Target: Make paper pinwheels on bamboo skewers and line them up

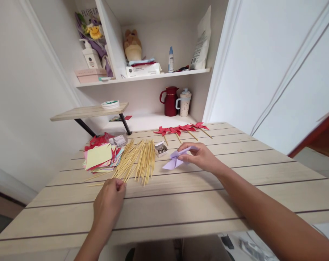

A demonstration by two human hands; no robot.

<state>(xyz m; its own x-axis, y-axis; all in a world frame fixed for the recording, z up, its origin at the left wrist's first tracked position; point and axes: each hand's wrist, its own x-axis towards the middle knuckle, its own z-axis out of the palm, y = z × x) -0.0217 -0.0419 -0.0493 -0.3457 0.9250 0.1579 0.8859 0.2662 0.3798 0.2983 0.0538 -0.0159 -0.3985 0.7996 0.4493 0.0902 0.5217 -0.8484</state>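
My right hand [199, 156] holds a folded lilac paper pinwheel [174, 159] just above the wooden table [235, 188]. My left hand [110, 199] rests on the table with its fingertips pinching the near end of a stick in the pile of thin wooden sticks [138, 161]. A small open box of metal pins [161, 148] sits between the sticks and the lilac paper. Several finished red pinwheels on sticks [182, 129] lie in a row at the far side of the table.
A stack of coloured paper squares [100, 157] lies left of the sticks, with a clear plastic packet [117, 139] behind it. A raised wooden shelf [88, 111] carries a white tape roll [110, 104]. A red jug [170, 101] and a spotted cup [184, 103] stand in the alcove.
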